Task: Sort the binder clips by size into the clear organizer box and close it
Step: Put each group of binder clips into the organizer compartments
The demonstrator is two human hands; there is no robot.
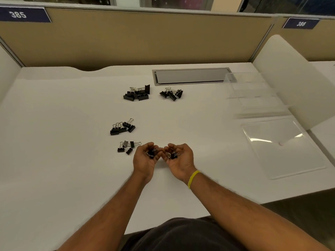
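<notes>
Black small binder clips (153, 152) sit cupped in the left hand (146, 158); the right hand (179, 158) cups more clips (173, 155).

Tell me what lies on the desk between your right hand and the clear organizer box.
Nothing: in the head view, only bare white desk lies between the right hand, which holds small binder clips, and the open clear organizer box.

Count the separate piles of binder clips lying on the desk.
4 piles: far left pile, far right pile, middle pile, and near pile beside the left hand. More clips sit in both hands; right hand.
</notes>
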